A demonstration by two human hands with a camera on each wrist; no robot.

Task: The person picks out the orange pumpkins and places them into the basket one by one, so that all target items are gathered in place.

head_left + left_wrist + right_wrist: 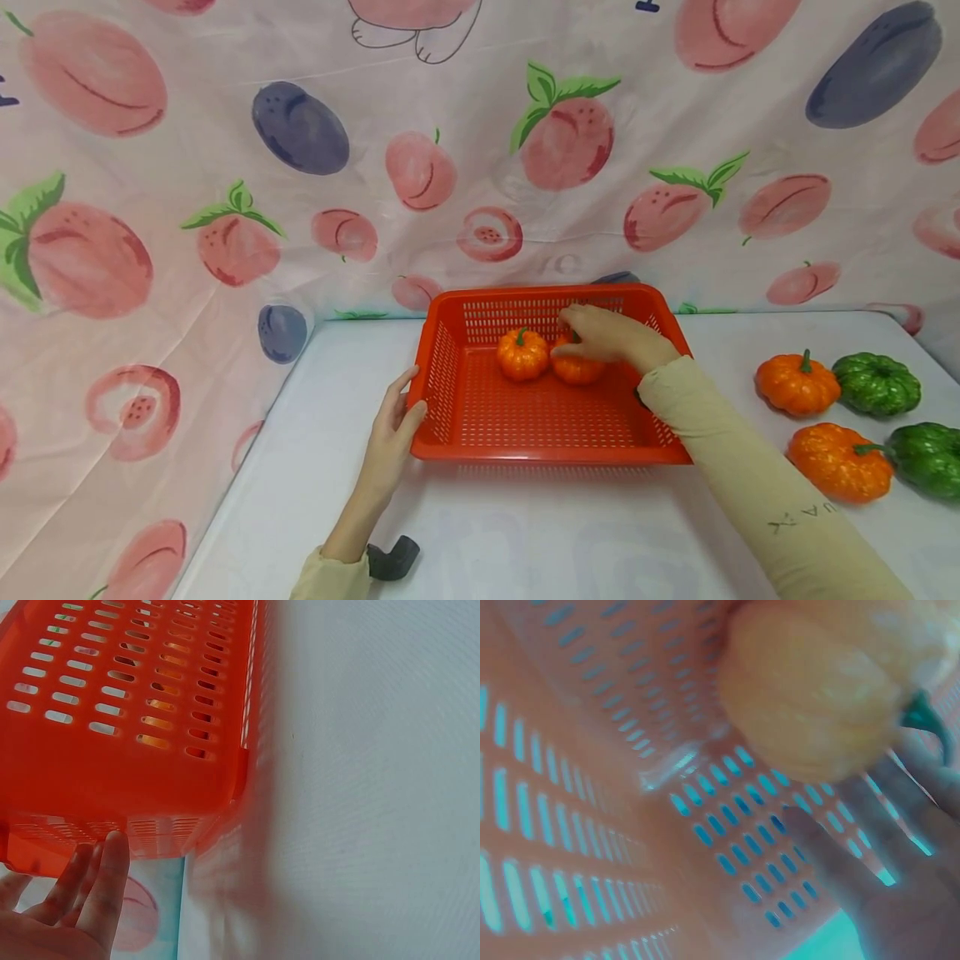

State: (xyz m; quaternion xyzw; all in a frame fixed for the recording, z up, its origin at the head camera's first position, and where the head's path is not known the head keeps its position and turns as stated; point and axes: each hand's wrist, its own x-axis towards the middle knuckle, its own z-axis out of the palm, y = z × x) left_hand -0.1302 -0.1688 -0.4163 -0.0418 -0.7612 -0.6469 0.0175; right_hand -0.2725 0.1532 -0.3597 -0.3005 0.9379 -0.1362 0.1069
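Observation:
A red plastic basket (547,454) with slotted walls stands on the white table. My left hand (392,425) rests against its left side, and the straight fingers (105,892) touch the outside of the wall in the left wrist view. Inside the basket, one orange pumpkin (522,356) sits near the back wall. Beside it is a second orange pumpkin (577,371), partly covered by my right hand (607,335). The right wrist view shows this pumpkin (810,690) close up, with the extended fingers (889,817) spread beside and behind it.
To the right of the basket are two orange pumpkins (798,385) and two green pumpkins (876,384) on the table (570,533). A fruit-print cloth (420,250) hangs behind. A black bent piece (393,558) shows by the left wrist.

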